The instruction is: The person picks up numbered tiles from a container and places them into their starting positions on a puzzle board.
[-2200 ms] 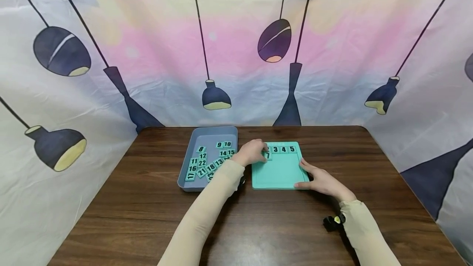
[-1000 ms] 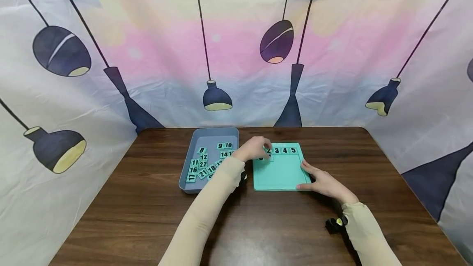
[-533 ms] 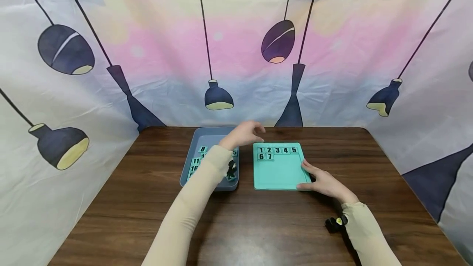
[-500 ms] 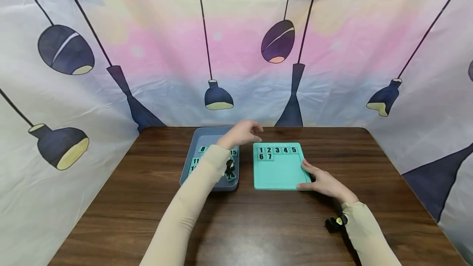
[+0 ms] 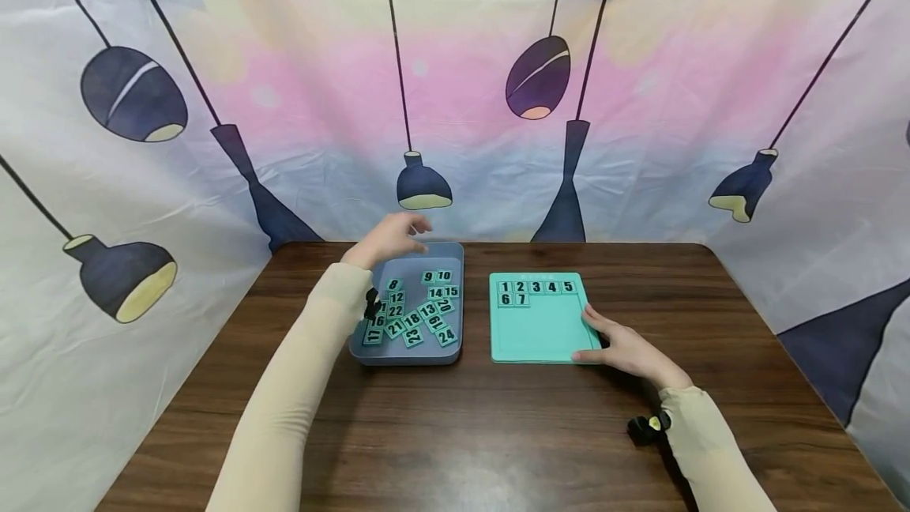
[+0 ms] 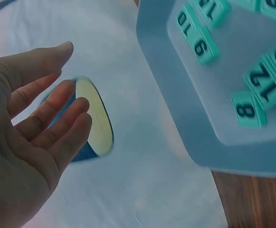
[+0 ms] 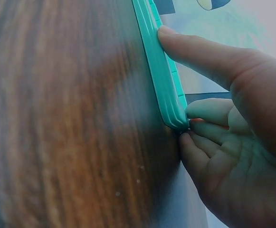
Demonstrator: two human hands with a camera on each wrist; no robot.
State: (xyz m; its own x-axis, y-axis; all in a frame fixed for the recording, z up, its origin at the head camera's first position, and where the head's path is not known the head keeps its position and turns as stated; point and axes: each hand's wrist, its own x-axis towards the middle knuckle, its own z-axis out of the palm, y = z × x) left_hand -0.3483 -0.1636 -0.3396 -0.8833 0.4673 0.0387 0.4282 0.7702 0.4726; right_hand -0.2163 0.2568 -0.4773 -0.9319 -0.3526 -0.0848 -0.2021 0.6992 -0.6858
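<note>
The right hand (image 5: 631,350), thumb and fingers apart, touches the turquoise board (image 5: 543,332) — steady pressure helps. Loose number tiles (image 5: 411,320) lie in the tray (image 5: 408,359) alongside; by its far edge the left hand (image 5: 389,239) hangs empty, fingers apart — best pinch tiles edgewise.

The left wrist view crops the blue-grey tray (image 6: 164,90) and several tiles (image 6: 214,11).

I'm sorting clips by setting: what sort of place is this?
Likely an indoor recording setup: lamp-print cloth hangs behind a wood-grain table, and there's a black wrist-worn device.
</note>
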